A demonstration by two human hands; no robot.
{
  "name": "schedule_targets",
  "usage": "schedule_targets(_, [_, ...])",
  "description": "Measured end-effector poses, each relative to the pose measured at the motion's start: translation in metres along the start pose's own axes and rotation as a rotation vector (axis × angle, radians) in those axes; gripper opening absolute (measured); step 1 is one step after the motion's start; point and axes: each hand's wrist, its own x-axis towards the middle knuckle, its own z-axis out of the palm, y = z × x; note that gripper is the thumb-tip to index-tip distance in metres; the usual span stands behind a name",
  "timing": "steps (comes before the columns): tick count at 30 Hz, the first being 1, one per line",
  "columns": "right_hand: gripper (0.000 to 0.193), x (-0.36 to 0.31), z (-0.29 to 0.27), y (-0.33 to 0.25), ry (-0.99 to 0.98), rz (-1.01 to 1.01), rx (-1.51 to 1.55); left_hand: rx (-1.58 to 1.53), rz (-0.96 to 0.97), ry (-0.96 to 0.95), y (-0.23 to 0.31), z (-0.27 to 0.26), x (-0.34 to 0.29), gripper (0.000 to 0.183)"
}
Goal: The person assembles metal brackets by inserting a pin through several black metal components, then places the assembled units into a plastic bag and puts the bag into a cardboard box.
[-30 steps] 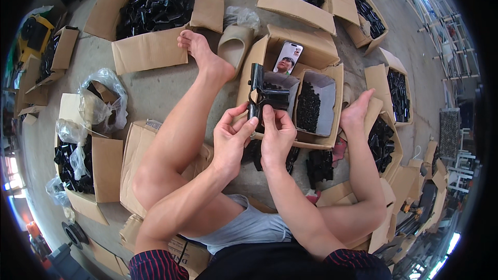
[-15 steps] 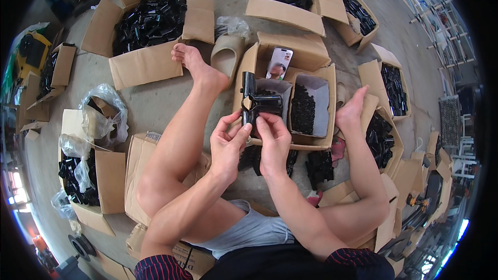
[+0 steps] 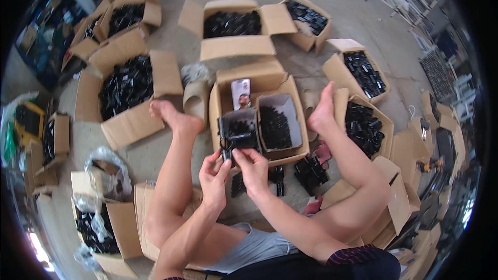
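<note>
In front of me my left hand (image 3: 213, 180) and my right hand (image 3: 251, 172) pinch the lower end of a glossy black branched pipe connector (image 3: 223, 142). One arm of it points away from me and another reaches to the right. Just beyond it stands an open cardboard box (image 3: 213, 105) with two smaller trays inside. Small black parts (image 3: 275, 127) fill the right tray; the connector partly covers the left one. A phone (image 3: 240, 93) leans upright in the box. More black connectors (image 3: 310, 172) lie on the floor by the box's near side.
Open cartons of black pieces surround me, including ones at left (image 3: 127, 87), far middle (image 3: 232, 24) and right (image 3: 364, 127). A slipper (image 3: 195, 105) lies beside my left foot. Pink gloves (image 3: 313, 205) rest near my right leg. Clear plastic bags (image 3: 116, 171) are at left.
The view has tilted and shifted, so the boxes sit lower and further left. Both hands still grip the connector, which now looks turned more edge-on.
</note>
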Motion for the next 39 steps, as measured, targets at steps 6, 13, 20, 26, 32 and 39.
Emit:
schedule_targets(6, [0.017,-0.021,-0.017,-0.002,-0.041,-0.067,0.130,0.031,0.044,-0.049,0.000,0.009,-0.018,0.035])
schedule_targets(13, [0.019,-0.054,-0.063,-0.005,0.038,-0.146,0.076,0.131,0.071,-0.144,-0.019,0.035,-0.067,0.033])
schedule_targets(20, [0.021,-0.137,-0.123,-0.003,0.002,-0.250,-0.060,-0.009,0.111,-0.169,-0.090,0.020,-0.147,0.039])
schedule_targets(26, [0.026,-0.179,-0.152,0.010,0.040,-0.294,-0.229,-0.026,0.136,-0.138,-0.117,0.015,-0.194,0.037])
schedule_targets(32, [0.028,-0.190,-0.159,0.007,-0.017,-0.339,-0.207,-0.027,0.193,-0.128,-0.116,0.022,-0.217,0.034])
schedule_targets(39, [0.029,-0.203,-0.161,0.003,0.039,-0.361,-0.118,-0.020,0.210,-0.163,-0.115,0.028,-0.228,0.033])
